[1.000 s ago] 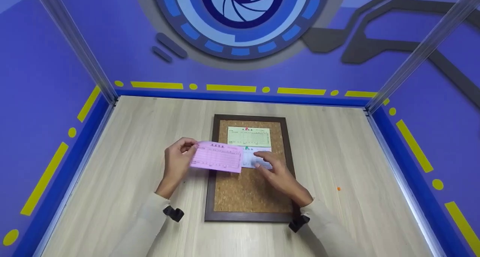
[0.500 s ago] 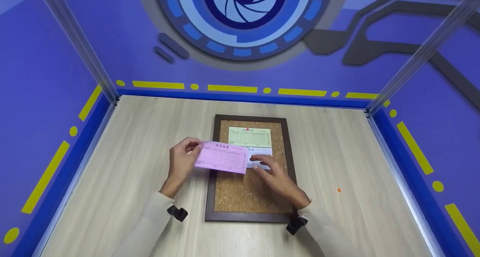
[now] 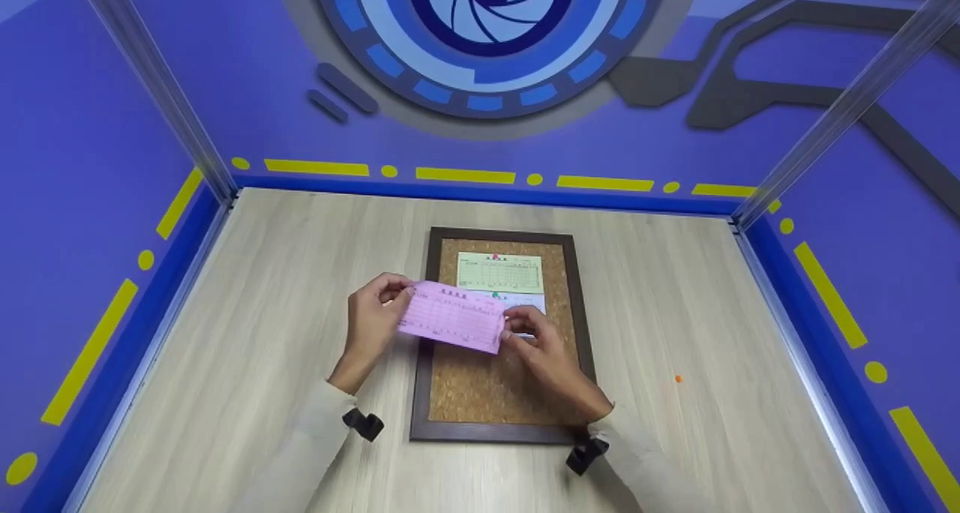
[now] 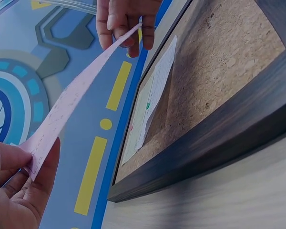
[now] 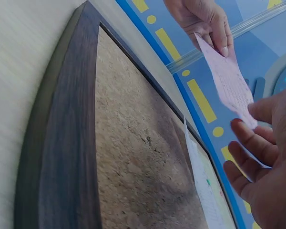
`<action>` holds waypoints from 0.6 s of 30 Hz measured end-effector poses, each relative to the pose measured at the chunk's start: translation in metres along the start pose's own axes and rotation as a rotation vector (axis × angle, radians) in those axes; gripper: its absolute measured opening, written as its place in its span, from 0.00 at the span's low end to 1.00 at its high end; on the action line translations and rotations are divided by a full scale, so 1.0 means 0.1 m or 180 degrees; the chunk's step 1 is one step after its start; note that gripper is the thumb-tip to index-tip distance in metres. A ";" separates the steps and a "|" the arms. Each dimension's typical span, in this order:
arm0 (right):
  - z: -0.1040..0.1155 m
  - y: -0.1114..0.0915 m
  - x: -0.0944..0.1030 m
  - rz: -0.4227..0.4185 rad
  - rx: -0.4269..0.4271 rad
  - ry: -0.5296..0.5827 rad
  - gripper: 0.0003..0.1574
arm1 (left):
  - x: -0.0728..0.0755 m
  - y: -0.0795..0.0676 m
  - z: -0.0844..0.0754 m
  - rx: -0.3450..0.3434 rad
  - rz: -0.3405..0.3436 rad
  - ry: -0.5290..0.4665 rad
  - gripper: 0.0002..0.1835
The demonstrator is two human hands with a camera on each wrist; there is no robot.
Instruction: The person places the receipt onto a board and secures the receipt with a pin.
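My left hand (image 3: 372, 319) pinches the left edge of a pink printed paper form (image 3: 454, 319) between thumb and fingers. At its opposite edge, my right hand (image 3: 553, 361) pinches the form with thumb and index finger, the other fingers spread in the right wrist view. The paper is held up over a dark-framed cork board (image 3: 487, 397), bowing slightly in the left wrist view. Pinned on the board's upper part are a pale green form (image 3: 501, 274) with a red pushpin (image 3: 495, 256) and a pale blue form (image 3: 525, 301) with a green pushpin (image 3: 495, 295). The pink form partly hides the blue one.
The board lies on a light wood-grain table (image 3: 300, 273). A tiny orange object (image 3: 678, 379) sits on the table to the right. Blue printed panels (image 3: 480, 149) enclose the table at the back and both sides.
My left hand has moved right with the pink form, bringing it farther over the board. My right hand, previously apart from the paper, now has hold of its right edge.
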State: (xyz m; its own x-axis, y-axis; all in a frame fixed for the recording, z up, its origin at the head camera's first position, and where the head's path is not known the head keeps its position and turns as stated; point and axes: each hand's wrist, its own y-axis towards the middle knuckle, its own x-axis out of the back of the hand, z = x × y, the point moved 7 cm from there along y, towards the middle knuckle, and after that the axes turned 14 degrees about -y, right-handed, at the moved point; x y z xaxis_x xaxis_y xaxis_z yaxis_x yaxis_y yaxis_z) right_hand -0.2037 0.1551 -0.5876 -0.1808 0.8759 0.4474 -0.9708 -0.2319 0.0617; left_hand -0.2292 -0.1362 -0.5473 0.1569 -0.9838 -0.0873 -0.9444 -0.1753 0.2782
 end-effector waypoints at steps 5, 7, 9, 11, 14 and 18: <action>-0.05 -0.01 0.02 -0.0193 -0.0322 0.0486 0.23 | -0.02 -0.02 0.01 0.0009 0.0026 -0.0036 0.05; -0.08 -0.01 0.02 -0.0215 -0.0470 0.0606 0.23 | -0.03 -0.03 0.01 0.0012 0.0032 -0.0044 0.05; -0.10 -0.01 0.03 -0.0218 -0.0571 0.0607 0.21 | -0.04 -0.03 0.02 0.0023 0.0031 -0.0051 0.05; -0.11 -0.01 0.04 -0.0214 -0.0621 0.0555 0.18 | -0.06 -0.03 0.03 0.0032 0.0037 -0.0045 0.05; -0.13 -0.01 0.06 -0.0202 -0.0648 0.0403 0.12 | -0.08 -0.04 0.04 0.0044 0.0058 -0.0042 0.05; -0.16 -0.02 0.09 -0.0232 -0.0693 0.0349 0.07 | -0.10 -0.05 0.08 0.0069 0.0094 -0.0011 0.04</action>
State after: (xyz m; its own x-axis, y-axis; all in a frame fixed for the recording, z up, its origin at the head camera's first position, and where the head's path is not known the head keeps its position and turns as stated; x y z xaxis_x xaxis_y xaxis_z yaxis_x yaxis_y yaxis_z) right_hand -0.2057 0.1705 -0.5975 -0.1136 0.9304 0.3485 -0.9908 -0.0803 -0.1086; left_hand -0.2281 -0.1253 -0.5556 0.1280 -0.9883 -0.0828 -0.9546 -0.1454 0.2598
